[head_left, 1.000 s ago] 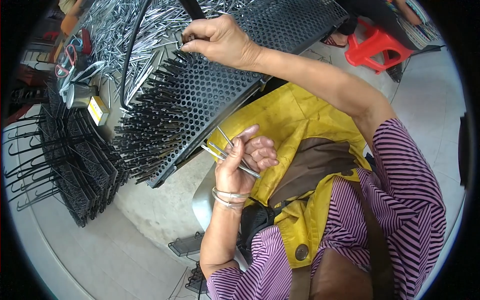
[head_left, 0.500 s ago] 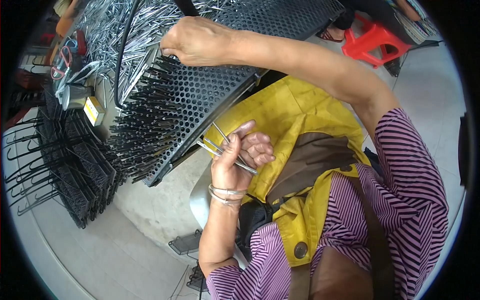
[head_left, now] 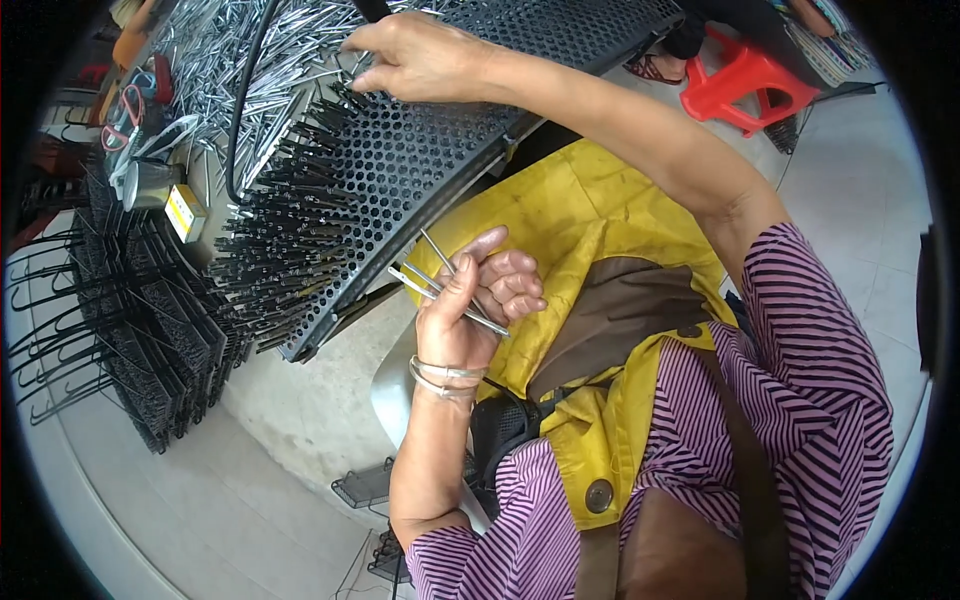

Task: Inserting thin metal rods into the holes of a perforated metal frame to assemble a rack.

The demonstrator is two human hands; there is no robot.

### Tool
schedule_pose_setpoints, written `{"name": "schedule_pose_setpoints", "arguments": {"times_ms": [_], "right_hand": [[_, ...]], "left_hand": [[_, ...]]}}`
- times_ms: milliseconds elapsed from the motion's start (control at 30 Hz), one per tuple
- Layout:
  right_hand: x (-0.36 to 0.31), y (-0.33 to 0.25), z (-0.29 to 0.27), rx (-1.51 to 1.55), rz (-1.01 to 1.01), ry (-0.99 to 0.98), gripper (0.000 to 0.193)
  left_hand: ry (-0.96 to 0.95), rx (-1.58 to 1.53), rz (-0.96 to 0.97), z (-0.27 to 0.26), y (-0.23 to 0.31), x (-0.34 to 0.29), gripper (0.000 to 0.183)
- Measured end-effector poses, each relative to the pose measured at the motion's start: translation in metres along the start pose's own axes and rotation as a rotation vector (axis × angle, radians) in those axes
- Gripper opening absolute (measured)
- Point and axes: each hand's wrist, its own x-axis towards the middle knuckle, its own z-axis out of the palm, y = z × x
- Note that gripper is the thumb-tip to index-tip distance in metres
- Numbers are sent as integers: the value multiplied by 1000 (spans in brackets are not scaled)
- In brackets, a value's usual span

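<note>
My left hand (head_left: 478, 300), palm up with the thumb closed over, grips a few thin silvery metal rods (head_left: 425, 287). It is above the yellow apron on my lap. My right hand (head_left: 420, 58) reaches over the far part of a black perforated board (head_left: 400, 170); its thumb and forefinger are apart with nothing visible between them. Below and left of those fingers, many dark slender rods (head_left: 300, 215) stand close together in the board's holes. A large heap of loose silvery rods (head_left: 270, 80) lies just beyond the right hand.
At left stand dark racks with hooks (head_left: 150, 320). Near them are a metal cup (head_left: 148, 188), a yellow-and-white box (head_left: 186, 213) and red-handled scissors (head_left: 122, 120). A black cable (head_left: 237, 140) crosses the rod heap. A red stool (head_left: 745, 88) and another person's foot (head_left: 658, 68) are at far right.
My right hand has lifted away from the standing rods, up and slightly right, and its pinched fingers have spread. My left hand keeps its rods, almost in the same place.
</note>
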Motion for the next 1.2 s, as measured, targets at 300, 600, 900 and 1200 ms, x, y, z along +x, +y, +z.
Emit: {"name": "schedule_pose_setpoints", "arguments": {"times_ms": [300,600,900,1200], "right_hand": [[-80,-54,-28,555,155,-206,21],[-104,-79,-20,1108,586,-785,14],[-100,-68,-24,1091,585,-512,11],[-68,-46,-42,1199,594,-109,8]], "left_hand": [[-65,-70,-3,1,1,2,40],[-148,-12,-141,10,1,-3,34],[-20,38,-162,11,-3,-3,35],[15,42,-108,12,3,0,36]]}}
